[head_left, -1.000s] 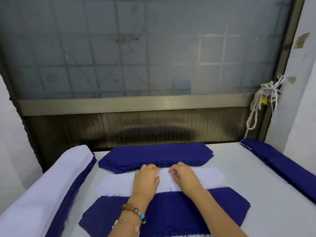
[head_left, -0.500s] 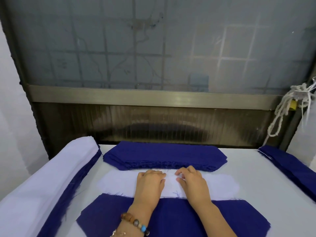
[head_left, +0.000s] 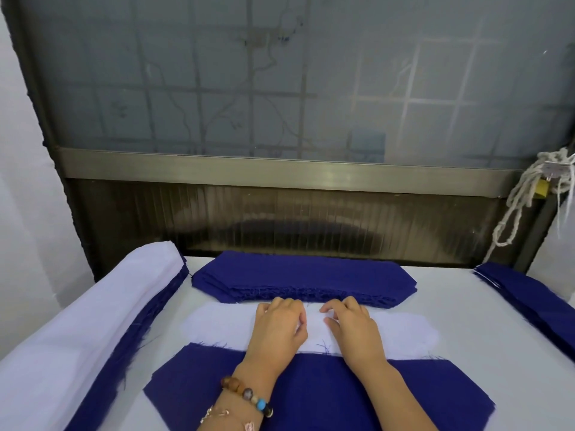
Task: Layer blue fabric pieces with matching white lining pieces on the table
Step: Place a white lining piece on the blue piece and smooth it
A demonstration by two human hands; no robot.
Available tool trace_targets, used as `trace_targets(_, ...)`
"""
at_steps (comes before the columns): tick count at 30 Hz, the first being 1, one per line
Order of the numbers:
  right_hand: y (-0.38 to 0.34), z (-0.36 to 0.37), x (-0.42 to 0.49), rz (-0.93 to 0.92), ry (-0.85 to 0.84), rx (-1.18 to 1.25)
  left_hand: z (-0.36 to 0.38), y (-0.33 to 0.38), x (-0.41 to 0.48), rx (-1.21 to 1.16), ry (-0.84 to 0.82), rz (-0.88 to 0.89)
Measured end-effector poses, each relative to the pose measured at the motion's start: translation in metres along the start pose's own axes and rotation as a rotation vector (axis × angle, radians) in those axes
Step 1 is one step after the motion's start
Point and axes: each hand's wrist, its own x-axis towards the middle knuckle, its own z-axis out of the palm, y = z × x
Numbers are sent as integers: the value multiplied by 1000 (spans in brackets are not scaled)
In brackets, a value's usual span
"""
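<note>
Nearest lies a single blue piece (head_left: 311, 396), flat on the white surface (head_left: 466, 306), with both forearms crossing over it and a bead bracelet (head_left: 249, 396) on the left wrist. Just beyond it, meeting its far edge, sits the white lining piece (head_left: 404, 332), not yet laid over the blue. The left hand (head_left: 277, 331) and right hand (head_left: 351, 329) rest side by side on the lining's middle, fingers bent, tips down near its far edge. Whether each grip pinches the cloth or only presses it, I cannot tell.

The lining likely needs drawing toward the body. Both hands should move evenly so it stays square, its slanted corners landing on the blue ones, followed by smoothing from the centre outward. Thin cloth skews easily if one hand leads.

Just past the fingertips is a stack of blue pieces (head_left: 305, 275); keep clear of its frayed edge. A white-and-blue pile (head_left: 93, 321) lies at left and another blue pile (head_left: 535, 293) at right.
</note>
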Motion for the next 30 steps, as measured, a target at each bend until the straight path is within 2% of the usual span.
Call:
trace_targets(7, -5, -6, 0, 10, 7, -15, 0, -1, 1, -57, -26, 22)
trace_targets(11, -7, -7, -2, -35, 65, -80, 3, -3, 1, -20, -68, 30)
trace_targets(19, -9, -6, -6, -135, 39, 62, 4, -4, 0, -43, -58, 74)
trace_targets(25, -6, -4, -6, 18, 50, -62, 1, -1, -1, -57, 17, 105)
trace_targets(28, -7, -6, -6, 25, 76, -90, 0, 0, -1, -53, 56, 104)
trace_targets(30, -6, -7, -6, 2, 102, -74, 0, -1, -1, -45, 25, 98)
